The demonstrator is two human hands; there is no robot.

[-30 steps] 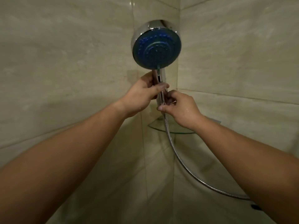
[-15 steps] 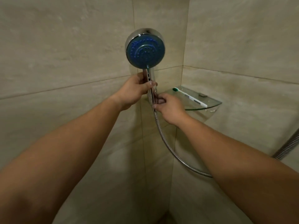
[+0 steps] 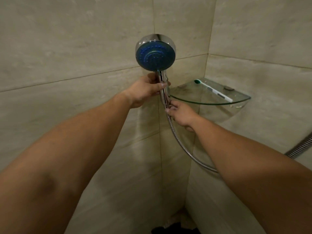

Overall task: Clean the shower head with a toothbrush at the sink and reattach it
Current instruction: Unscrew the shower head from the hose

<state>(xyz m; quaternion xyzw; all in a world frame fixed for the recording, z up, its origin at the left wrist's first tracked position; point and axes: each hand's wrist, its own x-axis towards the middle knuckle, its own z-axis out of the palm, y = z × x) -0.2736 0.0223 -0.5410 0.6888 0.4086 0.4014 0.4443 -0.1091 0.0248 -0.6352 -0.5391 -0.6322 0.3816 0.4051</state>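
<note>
One shower head (image 3: 155,53), one hose (image 3: 179,142), one toothbrush (image 3: 213,90).
Gripped at the handle by left hand (image 3: 146,92); pinched at the hose joint by right hand (image 3: 181,114).

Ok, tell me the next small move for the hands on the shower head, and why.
Probably turn the right hand at the joint while the left hand steadies the handle. The shower head is upright with its hose hanging from the handle's base, where the right fingers pinch. Whether that joint is tight cannot be told. The toothbrush lies on the glass shelf.
</note>
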